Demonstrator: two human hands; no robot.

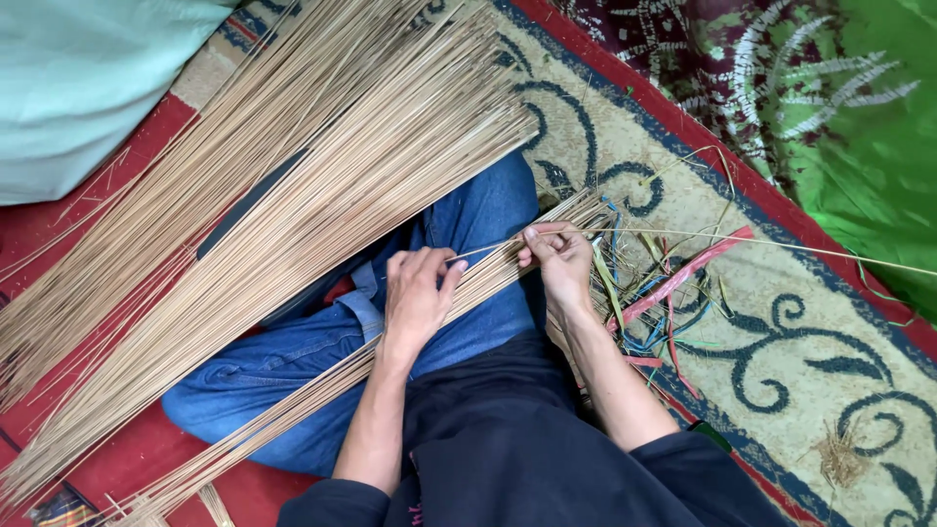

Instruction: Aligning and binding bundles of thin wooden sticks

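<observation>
Our grip was different on each side. Our right hand point(558, 259) was closed in a pinch on a single thin stick point(742, 241) that ran out to the right across the rug point(781, 390) and off the frame edge, its near end reaching left toward our other hand. Our left hand point(418, 293) lay with fingers curled loosely over a small bundle of sticks point(293, 410) that crossed our lap; the thumb and forefinger were near the near end of the single stick, but we could not tell whether they closed on it.

We sat cross-legged in blue jeans point(283, 361) and a dark top. The small bundle ran from the lower left corner up across the thigh to just under our right hand, where its ends fanned out. Above it a much larger heap of sticks point(293, 166) spread from the upper middle down to the left edge, lying partly over our knee.

Just beside our right hand, on the rug, lay a tangle of coloured strips point(673, 293), pink, blue and green. A green patterned cloth point(839, 98) covered the upper right corner, and a pale teal cushion point(78, 78) filled the upper left.
</observation>
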